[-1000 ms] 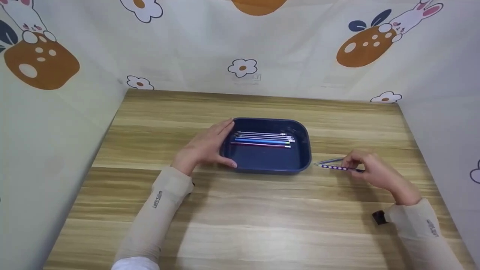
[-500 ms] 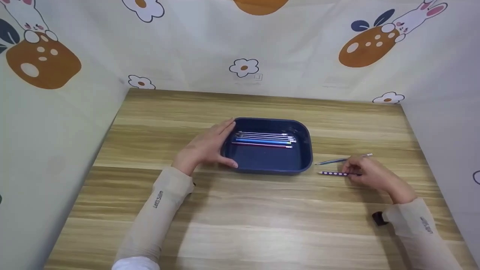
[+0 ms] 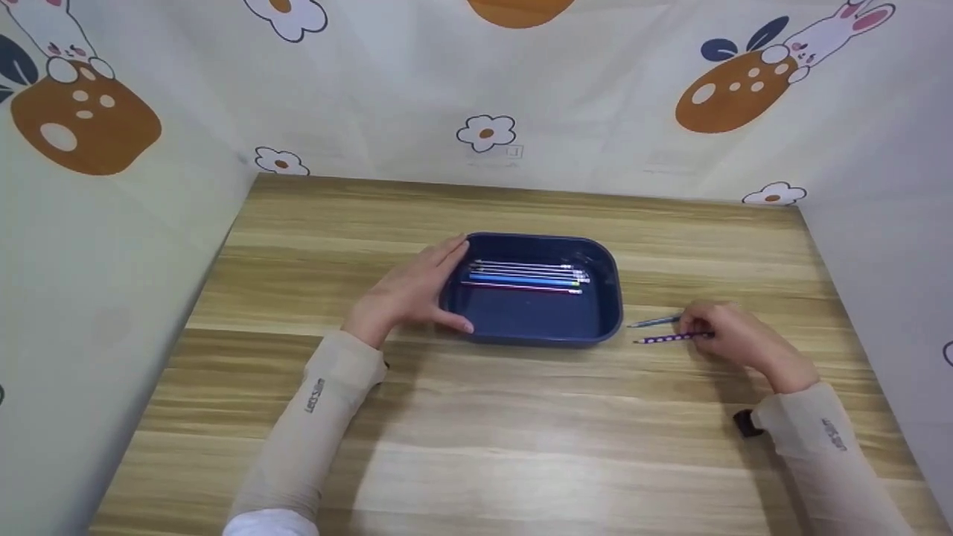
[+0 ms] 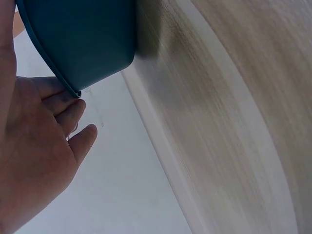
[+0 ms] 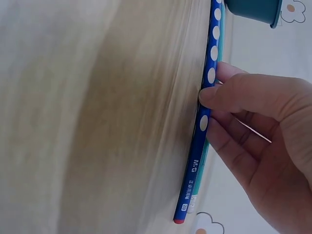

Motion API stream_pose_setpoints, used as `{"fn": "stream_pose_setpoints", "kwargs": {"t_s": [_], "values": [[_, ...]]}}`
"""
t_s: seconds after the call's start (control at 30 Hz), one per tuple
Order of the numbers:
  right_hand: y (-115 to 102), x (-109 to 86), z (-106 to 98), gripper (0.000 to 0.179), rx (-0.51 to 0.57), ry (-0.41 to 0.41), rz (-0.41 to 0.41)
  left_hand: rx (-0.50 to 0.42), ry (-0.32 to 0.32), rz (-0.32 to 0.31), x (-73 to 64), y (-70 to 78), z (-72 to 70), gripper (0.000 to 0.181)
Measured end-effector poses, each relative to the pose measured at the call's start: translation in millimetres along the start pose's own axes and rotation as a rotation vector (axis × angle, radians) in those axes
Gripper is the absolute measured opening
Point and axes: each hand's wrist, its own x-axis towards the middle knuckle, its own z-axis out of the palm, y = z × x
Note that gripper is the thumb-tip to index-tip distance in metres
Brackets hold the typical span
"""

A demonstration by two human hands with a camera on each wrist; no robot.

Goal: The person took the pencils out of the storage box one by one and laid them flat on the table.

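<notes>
Your left hand (image 3: 402, 294) rests on the left end of the dark blue tray (image 3: 532, 316), its thumb and fingers spread well apart: the thumb lies at the near left corner, and the other fingers reach the rim by the far left corner. The left wrist view shows fingertips touching that rim from outside. Inside the tray, several pencils (image 3: 525, 277) lie lengthwise side by side, a bright blue one and a dark red one among them, the red nearest you. To the right of the tray, your right hand (image 3: 733, 335) has its fingers clamped on the dotted pencil (image 3: 666, 338), a blue one with white spots and a red end; its tip points toward the tray and sits apart from it. You cannot tell whether that pencil touches the surface (image 3: 476, 432). Just beyond it is the teal pencil (image 3: 655, 321), its point also toward the tray, partly hidden behind your right hand. Light sleeves (image 3: 316, 402) cover both your forearms, and a pale curtain (image 3: 372, 97) printed with flowers, rabbits and orange fruit stands behind the surface.
</notes>
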Motion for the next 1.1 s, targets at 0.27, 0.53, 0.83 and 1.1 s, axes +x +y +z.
{"fn": "stream_pose_setpoints", "kwargs": {"t_s": [0.27, 0.53, 0.83, 1.1], "values": [[-1, -0.7, -3, 0.026, -0.071, 0.047, -0.018, 0.008, 0.001, 0.025, 0.8, 2.5, -2.8, 0.128], [-9, -1.7, -8, 0.029, -0.055, 0.114, -0.069, 0.011, 0.009, 0.018, 0.2, 1.4, -1.9, 0.127], [-30, 5.2, -19, 0.024, -0.008, 0.097, -0.045, 0.002, 0.006, 0.014, -1.2, 1.2, -2.0, 0.127], [-45, 11.9, -27, 0.031, 0.015, 0.179, -0.16, -0.005, 0.004, 0.009, -1.1, 0.9, -2.0, 0.127]]}}
